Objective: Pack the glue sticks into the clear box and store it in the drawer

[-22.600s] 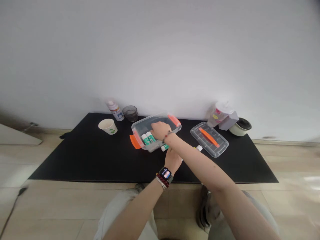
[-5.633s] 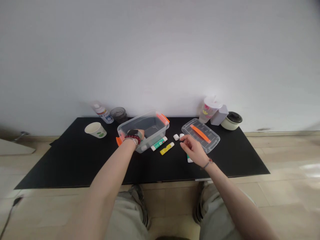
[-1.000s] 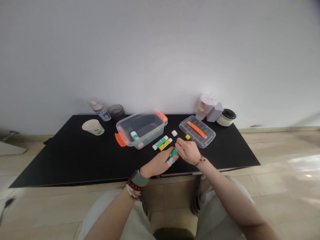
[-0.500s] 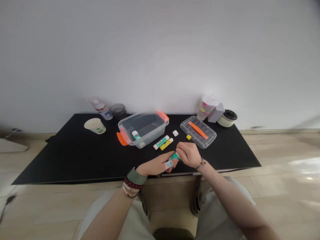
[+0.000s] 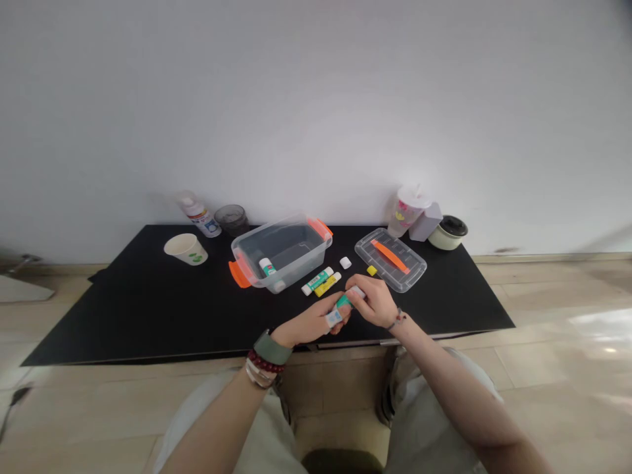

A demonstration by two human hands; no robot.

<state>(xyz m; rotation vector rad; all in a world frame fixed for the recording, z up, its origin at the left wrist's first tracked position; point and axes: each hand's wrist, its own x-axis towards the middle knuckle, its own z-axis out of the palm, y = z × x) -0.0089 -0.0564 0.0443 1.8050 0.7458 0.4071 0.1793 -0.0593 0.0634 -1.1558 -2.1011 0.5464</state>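
Observation:
Both hands meet over the near edge of the black table. My left hand is closed round the body of a green and white glue stick. My right hand pinches the stick's white cap end. Behind them lie a green glue stick and a yellow glue stick side by side. A loose white cap and a yellow cap lie farther back. A clear bin with orange latches holds one green glue stick.
The bin's clear lid with an orange handle lies to the right. A paper cup, a spray bottle and a dark glass stand at back left. A lidded drink cup, a box and a bowl stand at back right.
The hands have stayed together on the glue stick, shifting slightly. My right hand's fingers now sit on the stick's white cap end.

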